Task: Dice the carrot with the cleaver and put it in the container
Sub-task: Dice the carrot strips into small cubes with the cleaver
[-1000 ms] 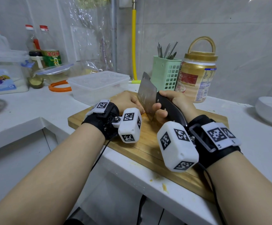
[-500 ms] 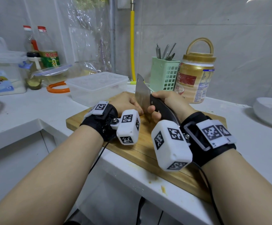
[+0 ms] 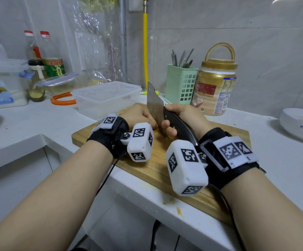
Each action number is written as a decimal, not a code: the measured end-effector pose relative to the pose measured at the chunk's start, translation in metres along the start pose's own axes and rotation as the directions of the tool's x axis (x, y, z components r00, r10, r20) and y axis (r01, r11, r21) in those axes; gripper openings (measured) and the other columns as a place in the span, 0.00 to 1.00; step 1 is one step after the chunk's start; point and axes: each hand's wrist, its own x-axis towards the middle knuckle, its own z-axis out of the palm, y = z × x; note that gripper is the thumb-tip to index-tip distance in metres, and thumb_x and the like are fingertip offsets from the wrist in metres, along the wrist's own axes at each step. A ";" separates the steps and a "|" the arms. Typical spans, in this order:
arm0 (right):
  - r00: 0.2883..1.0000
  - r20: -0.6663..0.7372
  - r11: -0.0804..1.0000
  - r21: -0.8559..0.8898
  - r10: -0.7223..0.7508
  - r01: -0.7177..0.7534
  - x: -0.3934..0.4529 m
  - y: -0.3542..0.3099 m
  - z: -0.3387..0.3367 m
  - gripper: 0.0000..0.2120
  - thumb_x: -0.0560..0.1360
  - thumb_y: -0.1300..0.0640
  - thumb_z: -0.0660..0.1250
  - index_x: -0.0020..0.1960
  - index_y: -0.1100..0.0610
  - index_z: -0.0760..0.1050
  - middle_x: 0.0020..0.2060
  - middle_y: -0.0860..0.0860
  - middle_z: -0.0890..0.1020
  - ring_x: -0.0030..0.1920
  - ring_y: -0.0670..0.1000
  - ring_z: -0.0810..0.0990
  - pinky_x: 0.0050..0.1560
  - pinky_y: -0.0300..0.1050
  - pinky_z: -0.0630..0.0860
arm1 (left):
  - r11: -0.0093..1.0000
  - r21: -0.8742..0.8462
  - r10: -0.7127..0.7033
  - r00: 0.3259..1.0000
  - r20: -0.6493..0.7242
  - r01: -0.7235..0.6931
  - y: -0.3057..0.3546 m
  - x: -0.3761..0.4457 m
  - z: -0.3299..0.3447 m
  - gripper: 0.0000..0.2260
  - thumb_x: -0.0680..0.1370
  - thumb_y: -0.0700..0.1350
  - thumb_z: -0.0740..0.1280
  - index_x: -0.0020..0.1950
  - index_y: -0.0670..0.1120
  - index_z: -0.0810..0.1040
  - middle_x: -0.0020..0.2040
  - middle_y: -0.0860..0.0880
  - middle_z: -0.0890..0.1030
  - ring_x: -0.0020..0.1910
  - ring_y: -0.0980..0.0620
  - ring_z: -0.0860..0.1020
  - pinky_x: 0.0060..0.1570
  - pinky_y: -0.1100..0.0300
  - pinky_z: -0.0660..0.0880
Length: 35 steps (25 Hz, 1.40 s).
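On the white surface (image 3: 282, 160), wooden board (image 3: 158, 165) beside clear lidded container (image 3: 107, 98); right hand (image 3: 181, 118) clenched round black handle of steel cleaver (image 3: 154, 105), blade upright; left hand (image 3: 140, 115) beside blade, grip indeterminate, carrot hidden.

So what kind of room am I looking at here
Most likely a home kitchen: a wooden cutting board sits on a white counter against tiled walls, the right hand holds a cleaver, and cooking oil bottles stand at the back.
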 end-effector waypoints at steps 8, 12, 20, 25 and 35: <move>1.000 -0.004 0.970 0.245 0.000 0.001 -0.003 -0.001 -0.015 0.10 0.80 0.53 0.58 0.45 0.58 0.64 0.28 0.53 0.70 0.18 0.48 0.67 0.21 0.31 0.65 | 0.998 0.064 -0.002 1.000 0.008 0.001 0.002 0.000 -0.001 0.04 0.67 0.53 0.76 0.38 0.54 0.86 0.42 0.54 0.85 0.51 0.51 0.82 0.60 0.48 0.76; 0.998 0.065 0.965 0.260 0.003 -0.020 -0.006 0.001 -0.009 0.09 0.80 0.52 0.58 0.47 0.58 0.65 0.27 0.53 0.69 0.17 0.48 0.66 0.19 0.32 0.64 | 0.999 0.049 0.017 1.000 -0.026 -0.016 0.001 0.000 0.001 0.04 0.67 0.53 0.73 0.39 0.54 0.85 0.41 0.57 0.84 0.49 0.53 0.82 0.58 0.50 0.77; 0.993 0.108 0.976 0.208 0.050 -0.071 -0.007 0.001 -0.005 0.11 0.80 0.52 0.56 0.47 0.60 0.67 0.26 0.53 0.70 0.17 0.48 0.66 0.19 0.31 0.63 | 0.995 -0.075 -0.076 0.976 -0.203 0.062 0.004 0.002 0.004 0.10 0.73 0.39 0.71 0.34 0.49 0.76 0.33 0.51 0.78 0.36 0.52 0.75 0.46 0.55 0.74; 0.999 0.043 0.966 0.255 0.029 -0.039 -0.008 0.000 -0.011 0.12 0.81 0.52 0.56 0.43 0.59 0.65 0.27 0.52 0.70 0.17 0.47 0.67 0.22 0.31 0.62 | 0.999 -0.031 -0.041 0.986 -0.163 0.037 0.009 -0.001 0.004 0.10 0.75 0.38 0.70 0.34 0.47 0.76 0.32 0.53 0.77 0.31 0.57 0.74 0.35 0.64 0.71; 0.998 0.020 0.917 0.396 -0.064 0.051 -0.011 -0.003 -0.026 0.12 0.81 0.52 0.55 0.42 0.58 0.63 0.28 0.51 0.69 0.18 0.46 0.66 0.21 0.30 0.63 | 0.999 -0.039 -0.026 0.990 -0.138 0.021 0.011 -0.002 0.004 0.10 0.75 0.38 0.69 0.35 0.46 0.76 0.36 0.50 0.79 0.34 0.56 0.75 0.36 0.64 0.71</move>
